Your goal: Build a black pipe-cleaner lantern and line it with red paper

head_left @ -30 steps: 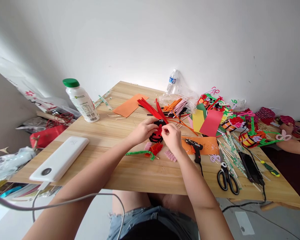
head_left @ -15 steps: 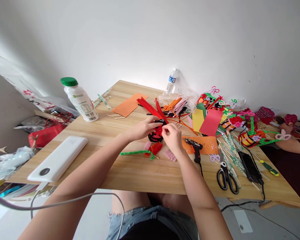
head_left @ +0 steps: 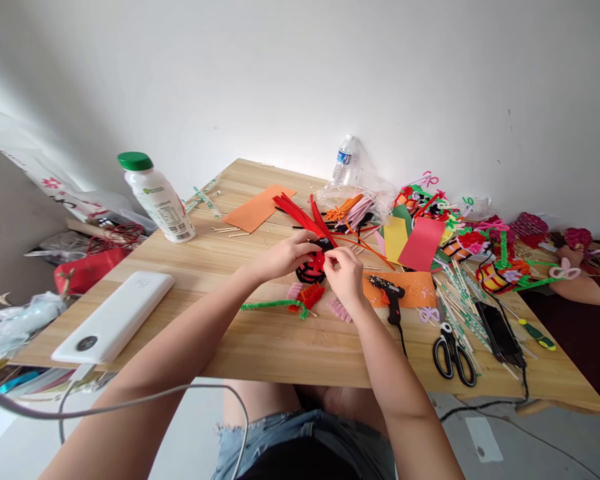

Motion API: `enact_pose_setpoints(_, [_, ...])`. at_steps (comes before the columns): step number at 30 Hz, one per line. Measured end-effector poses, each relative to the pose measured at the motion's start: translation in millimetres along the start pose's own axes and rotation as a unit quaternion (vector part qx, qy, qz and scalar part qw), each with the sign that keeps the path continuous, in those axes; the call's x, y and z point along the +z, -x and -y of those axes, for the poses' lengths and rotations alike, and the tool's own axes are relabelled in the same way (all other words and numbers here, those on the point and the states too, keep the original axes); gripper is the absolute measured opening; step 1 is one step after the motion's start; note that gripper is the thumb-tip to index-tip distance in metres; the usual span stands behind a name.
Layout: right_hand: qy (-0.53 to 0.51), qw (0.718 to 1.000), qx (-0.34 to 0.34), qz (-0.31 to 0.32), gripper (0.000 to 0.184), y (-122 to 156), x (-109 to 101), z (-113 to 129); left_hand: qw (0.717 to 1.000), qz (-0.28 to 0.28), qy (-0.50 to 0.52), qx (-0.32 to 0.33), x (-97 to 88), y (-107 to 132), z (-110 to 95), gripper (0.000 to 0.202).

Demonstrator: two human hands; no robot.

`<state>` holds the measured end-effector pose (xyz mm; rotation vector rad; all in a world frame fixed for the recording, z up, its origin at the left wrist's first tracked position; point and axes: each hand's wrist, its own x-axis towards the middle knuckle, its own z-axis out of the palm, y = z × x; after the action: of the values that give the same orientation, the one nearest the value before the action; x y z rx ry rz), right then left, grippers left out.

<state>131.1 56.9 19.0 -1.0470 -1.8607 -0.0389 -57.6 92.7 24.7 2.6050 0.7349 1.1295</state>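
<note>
Both hands meet over the middle of the wooden table [head_left: 260, 340]. My left hand [head_left: 283, 255] grips a small black and red pipe-cleaner piece [head_left: 313, 268], fingers curled round it. My right hand [head_left: 346, 275] pinches a red strand of the same piece from the right. Just in front of the hands lie a green pipe-cleaner stem [head_left: 270, 305] with an orange coil [head_left: 312, 295] and two pink coils [head_left: 341, 311]. A bundle of red pipe cleaners [head_left: 300, 215] fans out behind the hands.
A white bottle with a green cap [head_left: 155, 198] and a white power bank [head_left: 114, 317] sit at the left. A glue gun [head_left: 389, 295], scissors [head_left: 452, 352], a phone [head_left: 500, 331], coloured paper sheets [head_left: 422, 244], sticks and finished pipe-cleaner crafts crowd the right. Another person's arm [head_left: 583, 289] rests at the far right.
The hands have stayed on the black and red piece with small finger shifts. The view has drifted slightly, so the objects sit a little lower-left than before.
</note>
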Motion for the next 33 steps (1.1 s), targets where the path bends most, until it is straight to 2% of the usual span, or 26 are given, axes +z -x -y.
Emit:
enact_pose_setpoints(5, [-0.003,1.0,0.018,0.008,0.017,1.6,-0.1,-1.7,1.0,-0.014,-0.01,0.008,4.1,0.2,1.8,0.022])
enact_pose_setpoints(11, [-0.017,1.0,0.01,0.012,0.018,3.1,-2.8,-1.6,0.999,-0.04,-0.008,0.027,8.7,3.8,7.1,0.025])
enact_pose_setpoints(17, [-0.038,0.997,-0.024,0.061,0.019,6.6,-11.9,-2.9,0.998,-0.051,-0.006,0.032,8.2,7.0,12.0,0.024])
enact_pose_setpoints(21, [-0.045,0.993,-0.052,0.095,0.029,9.6,-14.2,-8.5,0.998,-0.057,0.003,0.042,8.2,9.2,14.4,0.024])
enact_pose_setpoints(33, [-0.032,0.998,-0.022,0.039,0.025,14.3,0.1,-7.7,0.998,-0.05,0.006,0.034,12.6,13.4,17.6,0.026])
